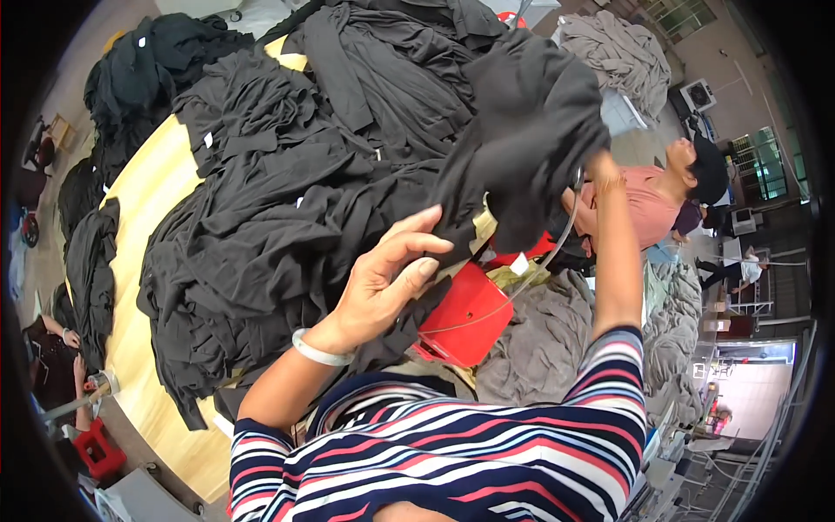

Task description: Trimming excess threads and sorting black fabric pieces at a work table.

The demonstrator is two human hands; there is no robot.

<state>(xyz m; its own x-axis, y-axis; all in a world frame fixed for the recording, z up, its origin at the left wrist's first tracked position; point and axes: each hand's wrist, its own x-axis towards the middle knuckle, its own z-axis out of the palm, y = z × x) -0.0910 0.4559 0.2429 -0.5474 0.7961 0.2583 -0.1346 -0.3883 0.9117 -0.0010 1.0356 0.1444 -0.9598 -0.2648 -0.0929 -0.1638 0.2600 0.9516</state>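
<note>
A black garment (531,122) is raised and bunched in front of me, above a heap of similar dark garments (261,235). At its right edge my right hand (602,167) grips the cloth; the fabric hides most of its fingers. My left hand (383,278) wears a pale bangle and reaches over the heap from below. Its thumb and fingers are apart and slightly bent, with nothing between them, close to the lower left of the raised garment. A thin grey cord (557,248) curves down from beside my right hand.
The heap lies on a yellow wooden table (156,191). Below the raised cloth stands a red plastic stool (470,317), next to piled grey garments (548,339). A person in a pink top (644,204) is at the right; another person's hands (71,339) show at far left.
</note>
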